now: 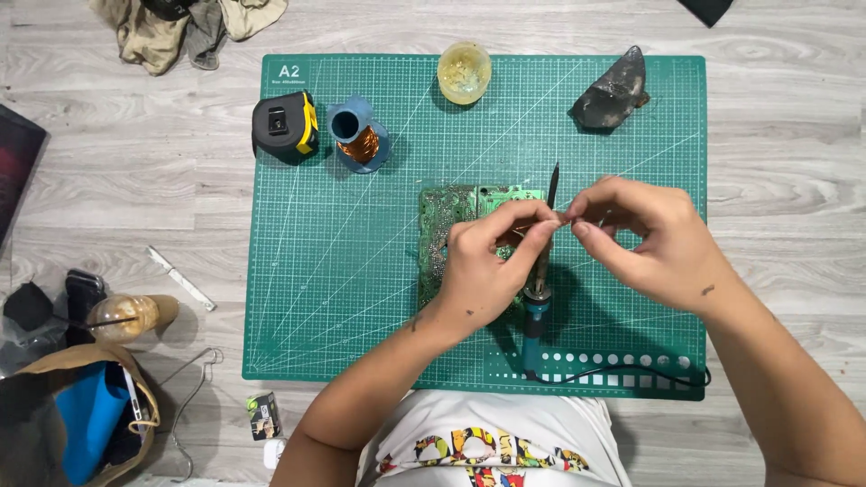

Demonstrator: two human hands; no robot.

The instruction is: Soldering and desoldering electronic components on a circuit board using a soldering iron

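My left hand and my right hand meet above a green circuit board on a green cutting mat. Their fingertips pinch a thin piece of wire between them. A blue-handled soldering iron lies on the mat under my left hand, its dark tip pointing away from me. My left hand hides much of the board.
On the mat's far side sit a black-and-yellow tape measure, a spool of copper wire, a small yellowish dish and a dark lump. Left of the mat lie a small blade, a bottle, a bag and cloth.
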